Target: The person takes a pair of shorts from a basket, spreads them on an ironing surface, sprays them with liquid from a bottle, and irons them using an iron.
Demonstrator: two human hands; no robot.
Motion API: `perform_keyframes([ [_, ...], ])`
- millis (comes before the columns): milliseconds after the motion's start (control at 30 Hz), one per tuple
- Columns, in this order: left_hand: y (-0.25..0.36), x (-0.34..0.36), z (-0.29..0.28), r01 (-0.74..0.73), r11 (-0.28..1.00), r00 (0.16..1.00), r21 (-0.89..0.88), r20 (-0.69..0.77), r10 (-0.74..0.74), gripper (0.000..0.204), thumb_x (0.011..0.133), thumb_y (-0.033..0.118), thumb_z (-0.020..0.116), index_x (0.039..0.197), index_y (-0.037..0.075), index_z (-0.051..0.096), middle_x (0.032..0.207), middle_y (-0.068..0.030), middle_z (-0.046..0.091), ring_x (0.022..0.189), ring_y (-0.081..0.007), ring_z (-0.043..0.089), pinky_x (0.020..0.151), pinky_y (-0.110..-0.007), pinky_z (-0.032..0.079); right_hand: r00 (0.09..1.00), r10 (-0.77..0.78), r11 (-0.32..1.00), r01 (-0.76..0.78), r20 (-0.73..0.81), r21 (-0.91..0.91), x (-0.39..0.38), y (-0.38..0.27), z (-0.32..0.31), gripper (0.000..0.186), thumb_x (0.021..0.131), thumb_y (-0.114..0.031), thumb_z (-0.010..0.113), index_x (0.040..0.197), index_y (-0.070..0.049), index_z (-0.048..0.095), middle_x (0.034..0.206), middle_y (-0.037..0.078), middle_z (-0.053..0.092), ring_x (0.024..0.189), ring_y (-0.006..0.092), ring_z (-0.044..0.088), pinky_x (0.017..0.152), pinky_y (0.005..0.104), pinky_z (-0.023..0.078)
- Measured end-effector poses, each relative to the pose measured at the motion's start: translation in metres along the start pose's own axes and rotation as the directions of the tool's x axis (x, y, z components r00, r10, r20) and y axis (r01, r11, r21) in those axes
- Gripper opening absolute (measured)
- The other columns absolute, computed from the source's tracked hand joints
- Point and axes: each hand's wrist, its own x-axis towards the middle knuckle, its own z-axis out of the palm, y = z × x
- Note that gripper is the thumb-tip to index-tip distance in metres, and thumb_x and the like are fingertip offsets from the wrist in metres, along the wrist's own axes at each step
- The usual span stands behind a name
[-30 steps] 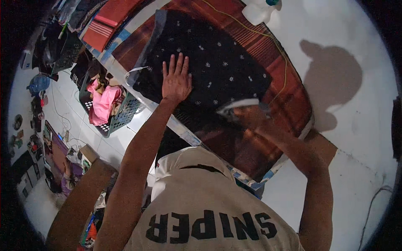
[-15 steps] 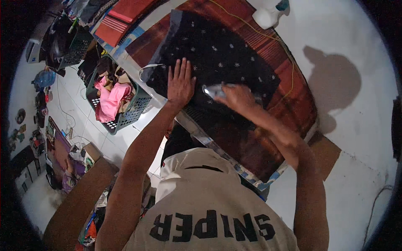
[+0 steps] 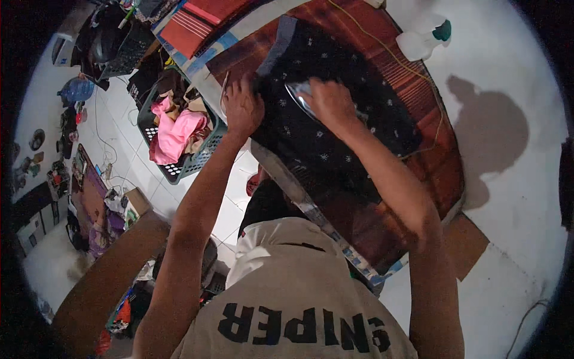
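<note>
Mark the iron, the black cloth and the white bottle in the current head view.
Iron (image 3: 297, 97): head view, on the silvery metal near its tip.
Black cloth (image 3: 374, 93): head view, on its white-patterned upper face.
White bottle (image 3: 414, 46): head view, on its white body.

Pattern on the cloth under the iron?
Black cloth with small, scattered pale starburst motifs; best in the head view.

Pink cloth (image 3: 177, 134) lies in a dark green basket (image 3: 206, 148) beside white floor tiles (image 3: 130, 163).
</note>
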Motion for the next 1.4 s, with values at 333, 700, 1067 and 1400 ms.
perform_keyframes([
  [333,-0.007,0.023,-0.016,0.016,1.0,0.992,-0.013,0.122,-0.014,0.064,0.087,0.025,0.072,0.145,0.007,0.053,0.133,-0.0273,0.059,0.129,-0.0495,0.055,0.105,-0.066,0.045,0.987,-0.125,0.99,0.118,0.099,0.073,-0.066,0.029,0.025,0.047,0.098,-0.046,0.075,0.104,0.001,0.071,0.079,0.024,0.074,0.071,0.0414,0.076,0.063,0.0503,0.06],
  [700,0.026,0.092,0.02,-0.026,0.965,0.996,-0.259,0.081,0.049,0.046,0.104,0.037,0.063,0.142,0.012,0.056,0.121,-0.0295,0.068,0.104,-0.0522,0.068,0.089,-0.06,0.055,0.998,-0.011,0.996,0.006,-0.061,-0.087,0.022,0.067,-0.016,0.049,0.099,-0.046,0.075,0.105,0.002,0.075,0.08,0.025,0.074,0.074,0.0412,0.076,0.067,0.0496,0.061],
  [1067,0.015,0.09,-0.007,0.082,0.993,0.956,-0.083,0.287,-0.055,0.049,0.106,0.051,0.061,0.131,0.009,0.061,0.1,-0.0299,0.074,0.095,-0.0514,0.072,0.083,-0.061,0.057,0.987,-0.13,0.99,0.124,-0.095,-0.066,0.058,0.057,-0.01,0.047,0.098,-0.047,0.074,0.098,0.0,0.07,0.084,0.025,0.073,0.083,0.0441,0.075,0.074,0.0533,0.059],
  [1400,-0.053,0.007,-0.026,0.047,0.985,0.972,-0.168,0.235,-0.006,0.053,0.103,0.052,0.066,0.125,0.004,0.064,0.095,-0.0256,0.076,0.088,-0.049,0.074,0.075,-0.056,0.057,0.996,-0.075,0.997,0.076,-0.048,0.015,-0.108,0.03,0.01,0.043,0.098,-0.039,0.077,0.1,0.004,0.071,0.074,0.023,0.072,0.069,0.037,0.076,0.059,0.046,0.06],
])
